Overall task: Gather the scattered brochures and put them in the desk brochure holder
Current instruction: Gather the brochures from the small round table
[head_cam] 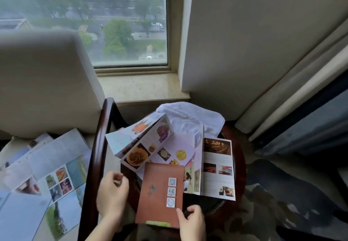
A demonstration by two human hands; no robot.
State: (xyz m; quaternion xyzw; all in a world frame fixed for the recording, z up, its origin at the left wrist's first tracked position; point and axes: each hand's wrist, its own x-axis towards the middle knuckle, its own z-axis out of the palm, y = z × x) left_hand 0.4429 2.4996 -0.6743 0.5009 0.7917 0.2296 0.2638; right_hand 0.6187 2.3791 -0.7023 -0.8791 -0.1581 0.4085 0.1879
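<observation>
Right hand (192,222) pinched the brown brochure (160,193) at the table's (239,167) near edge; left hand (113,193) loosely curled, empty. Other brochures lay scattered; no holder visible.

Folder (160,193): on round table (240,167), right-hand fingers (181,214) on its near corner. Food leaflet (150,146): beyond fingers. Towel (190,116): behind leaflet. Open brochures (47,165): on chair seat, left of left-hand fingers (116,179).
</observation>
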